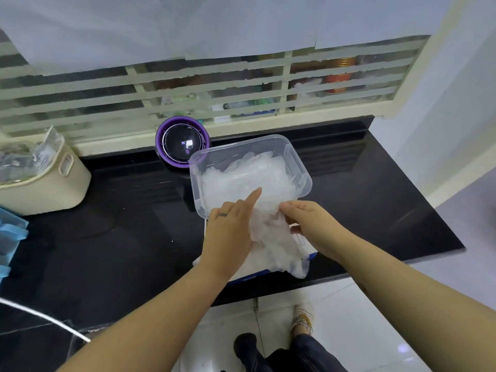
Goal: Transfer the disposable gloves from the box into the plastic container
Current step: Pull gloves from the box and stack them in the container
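- The left hand (229, 232) and right hand (308, 218) are both gripping a bunch of gloves (276, 248)
- The gloves are hanging over the box (312, 255), just beside the plastic container (303, 170)

Bright, even light glares off the black counter (408, 218); edges bend, and the slatted window (188, 87) seems slightly blurred.

Both bare forearms are reaching forward, the left hand (230, 228) stretching its index finger ahead with the other fingers curling under, the right hand (308, 221) pinching the gloves (272, 238).
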{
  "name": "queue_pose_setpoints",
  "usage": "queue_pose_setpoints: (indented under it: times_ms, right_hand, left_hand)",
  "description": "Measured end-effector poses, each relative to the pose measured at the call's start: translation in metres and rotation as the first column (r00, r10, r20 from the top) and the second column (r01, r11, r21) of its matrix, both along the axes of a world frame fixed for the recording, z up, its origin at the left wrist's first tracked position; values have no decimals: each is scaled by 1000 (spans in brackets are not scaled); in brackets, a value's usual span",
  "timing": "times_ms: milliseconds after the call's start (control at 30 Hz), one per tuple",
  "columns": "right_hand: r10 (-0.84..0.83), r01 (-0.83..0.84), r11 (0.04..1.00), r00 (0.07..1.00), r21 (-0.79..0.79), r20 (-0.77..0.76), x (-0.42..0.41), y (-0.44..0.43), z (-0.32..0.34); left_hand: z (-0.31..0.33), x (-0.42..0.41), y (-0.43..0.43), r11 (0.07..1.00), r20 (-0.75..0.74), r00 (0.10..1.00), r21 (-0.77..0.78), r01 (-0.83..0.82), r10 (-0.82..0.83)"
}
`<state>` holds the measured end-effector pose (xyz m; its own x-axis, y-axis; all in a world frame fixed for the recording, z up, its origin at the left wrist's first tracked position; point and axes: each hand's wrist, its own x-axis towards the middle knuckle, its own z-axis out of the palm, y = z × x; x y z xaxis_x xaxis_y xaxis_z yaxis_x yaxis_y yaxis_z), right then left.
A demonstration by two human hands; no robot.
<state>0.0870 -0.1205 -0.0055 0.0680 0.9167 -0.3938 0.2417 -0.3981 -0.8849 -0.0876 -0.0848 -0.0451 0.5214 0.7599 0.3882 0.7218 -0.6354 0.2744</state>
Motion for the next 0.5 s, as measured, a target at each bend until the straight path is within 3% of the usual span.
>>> queue_pose_setpoints:
  times_ms: [100, 333, 433, 500]
  right_hand:
    - [-62, 57, 997, 994, 59, 88, 4, 0, -2]
    - [-337, 297, 928, 926, 225, 167, 7, 1, -6]
    - [-484, 439, 851, 869, 288, 105, 10, 0, -3]
    - [-529, 491, 818, 847, 299, 58, 12, -1, 0]
  left_hand:
    - [-5, -7, 4, 998, 67, 997, -44, 44, -41]
    - [-15, -18, 8, 986, 128, 979, 67, 152, -160]
    - [-20, -23, 7, 929, -52, 954, 216, 300, -295]
    - [-27, -23, 5, 897, -216, 905, 175, 406, -368]
